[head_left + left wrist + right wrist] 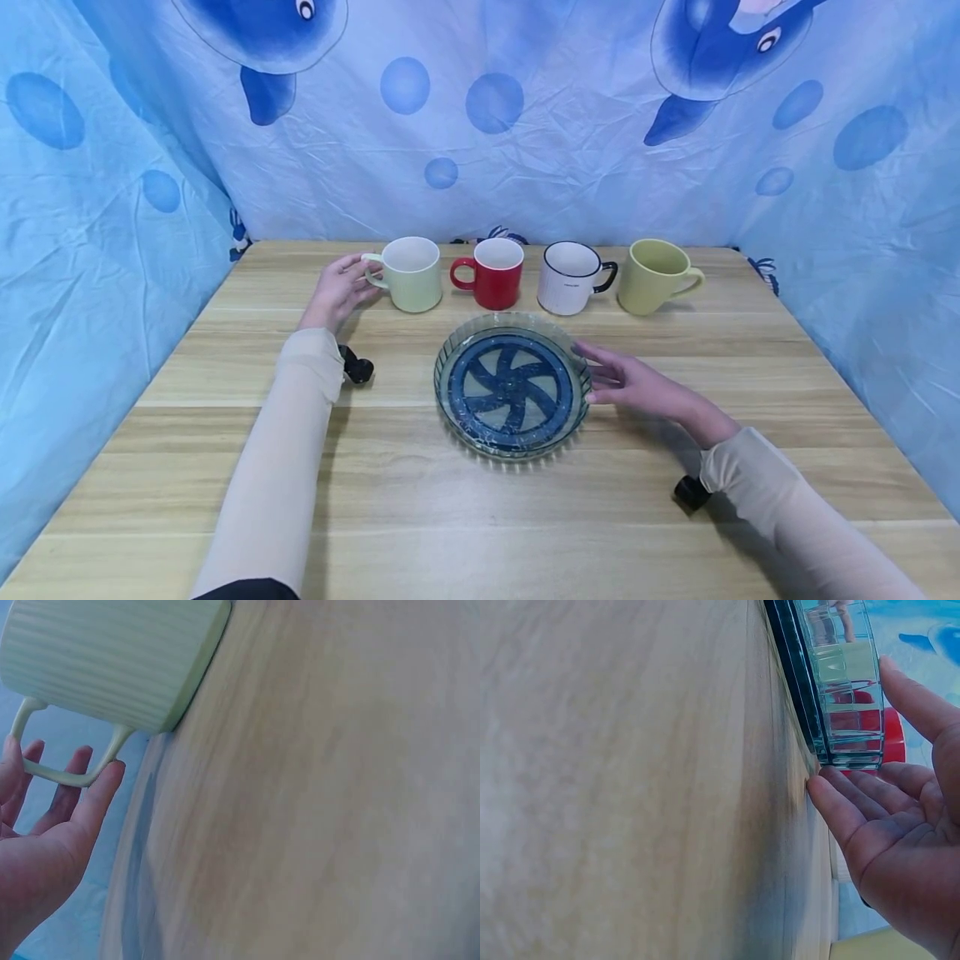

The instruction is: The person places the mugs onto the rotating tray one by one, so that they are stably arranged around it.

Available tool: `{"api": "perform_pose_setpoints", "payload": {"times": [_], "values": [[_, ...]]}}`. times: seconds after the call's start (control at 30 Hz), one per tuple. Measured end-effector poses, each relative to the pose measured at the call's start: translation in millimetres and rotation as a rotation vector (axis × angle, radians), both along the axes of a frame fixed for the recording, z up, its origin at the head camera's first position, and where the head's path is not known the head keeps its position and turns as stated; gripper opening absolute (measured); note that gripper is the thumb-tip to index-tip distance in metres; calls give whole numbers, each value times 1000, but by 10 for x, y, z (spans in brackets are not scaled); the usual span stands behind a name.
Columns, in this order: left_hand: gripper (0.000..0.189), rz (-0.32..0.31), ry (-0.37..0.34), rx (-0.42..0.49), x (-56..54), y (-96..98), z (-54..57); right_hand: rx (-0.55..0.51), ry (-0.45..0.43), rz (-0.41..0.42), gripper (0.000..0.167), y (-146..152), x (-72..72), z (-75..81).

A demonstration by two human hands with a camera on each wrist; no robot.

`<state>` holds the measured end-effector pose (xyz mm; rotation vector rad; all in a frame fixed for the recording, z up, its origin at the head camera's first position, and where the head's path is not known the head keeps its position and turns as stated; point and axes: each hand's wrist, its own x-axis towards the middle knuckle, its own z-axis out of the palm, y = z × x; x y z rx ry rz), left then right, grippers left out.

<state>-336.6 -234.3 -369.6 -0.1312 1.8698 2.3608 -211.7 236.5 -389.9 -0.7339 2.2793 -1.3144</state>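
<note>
A light green mug with a ribbed side stands at the left end of a row of mugs. My left hand is at its handle, the fingers spread and fairly straight, with fingertips touching the handle's outer curve. In the middle of the table lies a round clear glass dish with a ridged wall and a dark blue pinwheel pattern within. On its right side, my right hand has fingers extended, fingertips right at the dish's wall. Nothing is gripped in that hand.
A red mug, a white mug with black rim and handle, and a yellow-green mug continue the row to the right. The wooden table is bordered by blue dolphin-print cloth behind and at both sides.
</note>
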Motion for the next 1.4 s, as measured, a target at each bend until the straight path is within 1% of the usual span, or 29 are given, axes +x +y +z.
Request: {"api": "perform_pose_setpoints", "payload": {"times": [0.07,0.1,0.23,0.37,0.47,0.53,0.63,0.77,0.8,0.83,0.9,1.0,1.07,1.17,1.33,1.4], "values": [[33,-4,7,-7,-6,-24,-32,-2,3,2,88,2,1,-1],[33,-6,13,-25,-7,-34,-46,0,4,2,88,4,3,-2],[45,-27,27,-109,-4,-78,-73,0,1,3,89,11,11,-9],[52,-49,29,-178,28,-100,-34,11,-6,1,90,4,18,-4],[53,-45,35,-206,50,-105,-15,17,-1,-1,90,-11,18,3],[50,-37,44,-206,55,-109,-25,20,5,0,90,-13,15,1],[46,-44,62,-171,58,-121,-42,14,9,5,89,-9,17,-5],[37,-45,71,-126,56,-128,-51,10,13,8,90,-7,19,-9],[34,-40,80,-138,54,-125,-49,10,11,4,90,-9,20,-5],[32,-37,93,-158,54,-117,-42,12,9,1,90,-9,20,-3],[30,-35,137,-228,48,-96,-22,18,10,-1,91,-11,21,3],[34,-21,201,-387,38,-40,24,20,-5,-9,92,-9,21,10],[37,-11,216,-465,30,-3,57,18,-10,-4,93,-9,22,14],[39,5,204,-527,30,47,103,14,-13,5,95,-10,22,23],[41,22,212,-561,37,86,133,17,-38,3,97,-29,31,45],[41,29,214,-560,44,90,136,15,-52,-2,97,-36,35,52]]}}
